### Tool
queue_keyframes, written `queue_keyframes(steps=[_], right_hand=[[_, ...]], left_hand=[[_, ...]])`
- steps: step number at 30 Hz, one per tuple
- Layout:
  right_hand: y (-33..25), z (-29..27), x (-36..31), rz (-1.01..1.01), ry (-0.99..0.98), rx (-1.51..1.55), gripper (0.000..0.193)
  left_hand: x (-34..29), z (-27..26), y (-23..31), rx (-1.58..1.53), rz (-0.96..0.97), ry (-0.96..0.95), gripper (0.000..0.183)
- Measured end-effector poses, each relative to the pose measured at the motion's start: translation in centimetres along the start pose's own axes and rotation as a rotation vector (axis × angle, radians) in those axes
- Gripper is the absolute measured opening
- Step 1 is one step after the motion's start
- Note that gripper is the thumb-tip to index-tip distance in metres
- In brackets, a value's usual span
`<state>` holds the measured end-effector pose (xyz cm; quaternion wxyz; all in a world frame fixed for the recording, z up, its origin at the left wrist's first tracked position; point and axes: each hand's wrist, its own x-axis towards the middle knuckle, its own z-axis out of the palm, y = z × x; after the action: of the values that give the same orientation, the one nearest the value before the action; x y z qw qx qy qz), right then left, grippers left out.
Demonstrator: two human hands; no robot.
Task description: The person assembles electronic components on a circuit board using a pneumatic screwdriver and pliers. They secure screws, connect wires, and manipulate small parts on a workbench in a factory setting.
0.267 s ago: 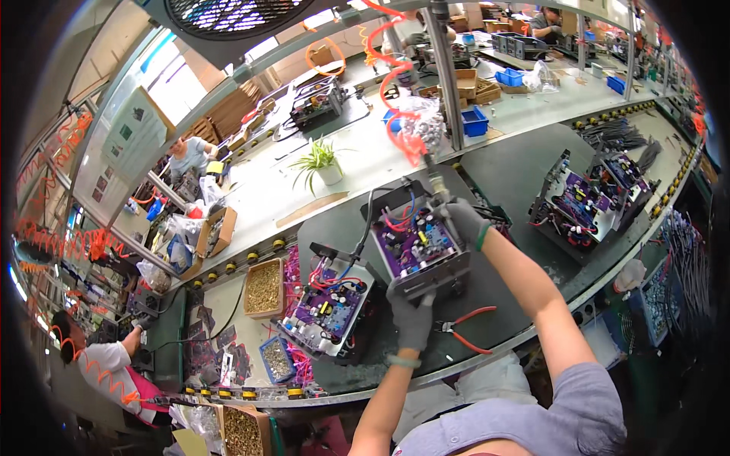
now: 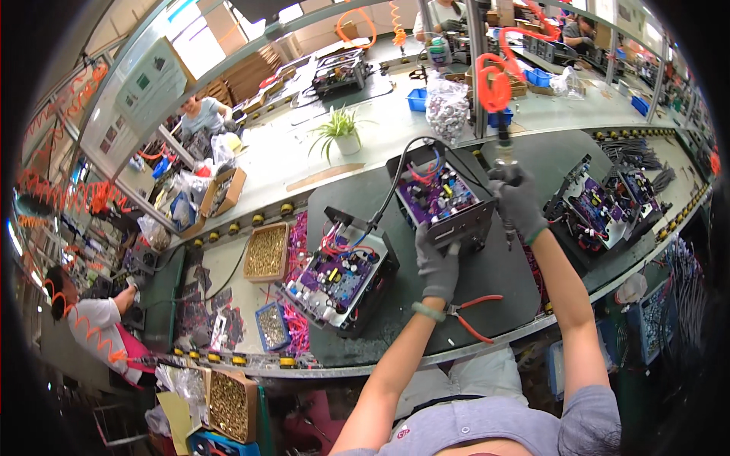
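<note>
My left hand, in a grey glove, grips the front panel of an open-topped electronic unit with a purple circuit board and red and blue wires. My gloved right hand is wrapped round a power screwdriver that hangs from an orange coiled hose. Its bit points down just right of the unit, apart from it. A second open unit stands to the left, with a black cable running over to the held one. Red-handled cutting pliers lie near my left wrist.
Boxes of brass-coloured screws and small silver parts stand left. More open units sit at right on the dark mat. A potted plant is on the white bench behind. Co-workers work at left and far back.
My right hand has drawn the screwdriver away from the unit to its right side, bit now hanging down. My left hand stays on the front panel. The whole view has shifted.
</note>
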<state>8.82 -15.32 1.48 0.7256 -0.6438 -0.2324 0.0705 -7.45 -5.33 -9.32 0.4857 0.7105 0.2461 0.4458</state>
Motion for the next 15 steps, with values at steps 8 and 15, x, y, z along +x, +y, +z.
queue_keyframes(steps=[8,15], right_hand=[[-5.1,-3.5,-9.9,0.011,-0.358,0.369,0.046],[0.3,7.2,-15.2,0.077,-0.633,0.527,0.041]], left_hand=[[0.2,-16.0,9.8,0.311,0.576,-0.201,0.049],[7.9,-33.6,-0.6,-0.162,-0.410,0.102,0.056]])
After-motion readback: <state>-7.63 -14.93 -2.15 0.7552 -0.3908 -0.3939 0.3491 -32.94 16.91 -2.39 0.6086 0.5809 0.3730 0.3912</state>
